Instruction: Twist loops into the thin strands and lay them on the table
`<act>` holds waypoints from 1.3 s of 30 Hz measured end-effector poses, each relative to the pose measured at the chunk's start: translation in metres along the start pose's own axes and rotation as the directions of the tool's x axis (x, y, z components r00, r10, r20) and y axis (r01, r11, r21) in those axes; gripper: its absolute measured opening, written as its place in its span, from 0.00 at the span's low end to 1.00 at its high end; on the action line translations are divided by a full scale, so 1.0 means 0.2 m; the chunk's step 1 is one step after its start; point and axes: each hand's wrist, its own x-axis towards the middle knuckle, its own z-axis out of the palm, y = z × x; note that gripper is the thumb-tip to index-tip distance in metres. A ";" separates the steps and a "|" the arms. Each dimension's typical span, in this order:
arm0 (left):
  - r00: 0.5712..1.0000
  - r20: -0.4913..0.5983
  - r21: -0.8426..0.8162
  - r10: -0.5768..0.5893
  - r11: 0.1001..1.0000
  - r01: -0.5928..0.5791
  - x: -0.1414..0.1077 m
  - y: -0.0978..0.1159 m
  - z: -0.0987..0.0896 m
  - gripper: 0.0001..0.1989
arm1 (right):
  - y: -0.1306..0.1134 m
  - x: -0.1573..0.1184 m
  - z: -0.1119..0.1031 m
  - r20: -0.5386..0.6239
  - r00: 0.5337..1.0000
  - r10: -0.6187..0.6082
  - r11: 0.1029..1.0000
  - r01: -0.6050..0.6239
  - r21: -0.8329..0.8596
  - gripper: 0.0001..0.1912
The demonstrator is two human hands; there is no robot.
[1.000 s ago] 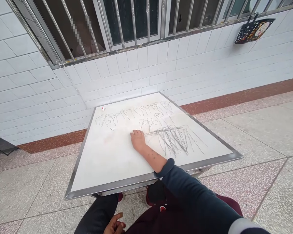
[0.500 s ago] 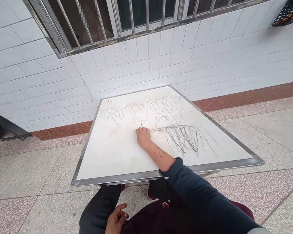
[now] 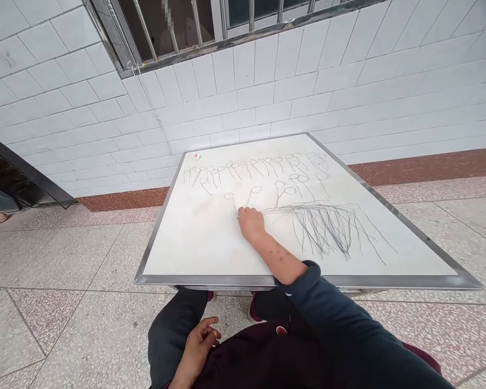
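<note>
My right hand rests on the white board-like tabletop, its fingers pinched together and pointing away from me. A thin dark strand with a looped end runs into the fingertips, where its tail is hidden. Just beyond the hand lies another looped strand. Farther back, several similar looped strands lie in a rough row. To the right is a spread bundle of long thin dark strands. Low on my lap, my left hand holds nothing, with fingers loosely bent and apart.
A grey metal rim borders the tabletop. A small red and white object sits near its far left corner. White tiled wall stands behind, with a barred window above. Speckled floor tiles surround the table.
The looped strand at my right fingertips has shifted left and tilted, away from its neighbour. The view has swung slightly left. My left hand stays on my lap.
</note>
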 end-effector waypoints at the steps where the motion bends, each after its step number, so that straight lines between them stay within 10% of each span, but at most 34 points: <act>1: 1.000 -0.002 -0.002 -0.001 1.000 0.001 0.00 0.00 0.00 0.29 | 0.00 0.00 0.00 0.005 1.000 0.003 1.000 -0.003 0.003 0.12; 14: 1.000 0.024 -0.092 0.019 0.996 -0.017 -0.04 0.05 0.01 0.29 | 0.00 0.02 0.01 -0.085 0.996 0.017 0.993 -0.007 0.120 0.09; 20: 0.987 -0.082 -0.321 0.136 0.934 -0.155 -0.18 0.32 -0.02 0.19 | -0.05 -0.28 -0.09 -0.239 0.958 -0.159 0.951 0.214 0.224 0.08; 24: 0.908 -0.381 -0.465 0.173 0.813 -0.350 -0.23 0.62 -0.06 0.22 | -0.12 -0.63 -0.13 -0.506 0.795 -0.334 0.784 0.532 0.319 0.05; 28: 0.854 -0.449 -0.460 0.265 0.750 -0.475 -0.26 0.80 -0.06 0.27 | -0.15 -0.88 -0.16 -0.539 0.687 -0.487 0.633 0.703 0.324 0.09; 39: 0.806 -0.523 -0.435 0.278 0.726 -0.533 -0.37 0.70 0.05 0.18 | -0.10 -1.09 -0.15 -0.415 0.635 -0.652 0.499 0.771 0.396 0.09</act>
